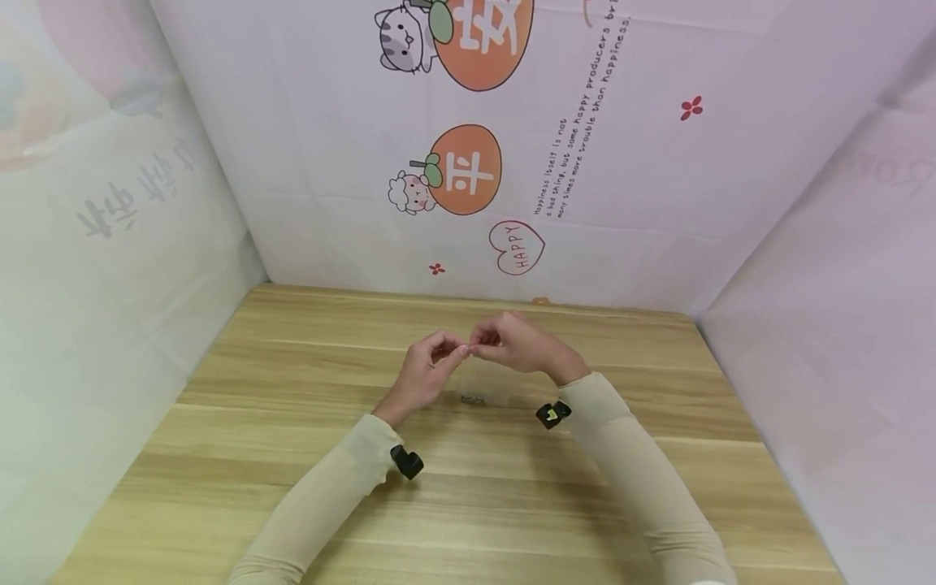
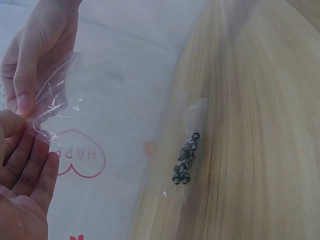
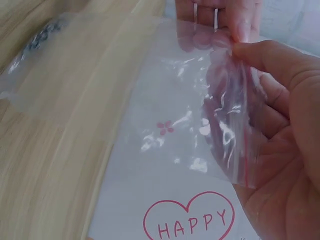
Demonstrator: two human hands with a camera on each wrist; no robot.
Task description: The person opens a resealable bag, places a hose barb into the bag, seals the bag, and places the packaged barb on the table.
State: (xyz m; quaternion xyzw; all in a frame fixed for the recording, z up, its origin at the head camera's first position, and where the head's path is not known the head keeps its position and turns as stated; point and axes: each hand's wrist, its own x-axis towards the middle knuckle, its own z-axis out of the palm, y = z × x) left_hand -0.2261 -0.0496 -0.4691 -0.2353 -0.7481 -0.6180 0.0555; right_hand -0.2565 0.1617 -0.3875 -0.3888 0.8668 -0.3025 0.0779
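Both hands meet over the far middle of the table, pinching the top edge of a clear plastic zip bag (image 3: pixel 170 95). A red zip line (image 3: pixel 246 135) runs along that edge in the right wrist view. My left hand (image 1: pixel 424 370) has thumb and forefinger on the edge, right beside the fingertips of my right hand (image 1: pixel 522 345). The bag hangs down from the fingers. Several small dark metal pieces, like screws or nuts (image 2: pixel 185 159), lie gathered at its bottom corner. From the head view the bag is nearly invisible, but its contents (image 1: pixel 473 399) show below the hands.
The wood-grain table (image 1: pixel 453 504) spreads beneath both arms. A white printed sheet (image 1: pixel 329 146) stands behind it, with further white sheets on the left (image 1: pixel 95 325) and right (image 1: pixel 826 325). Black wrist cameras sit on the left sleeve (image 1: pixel 406 462) and right sleeve (image 1: pixel 553 414).
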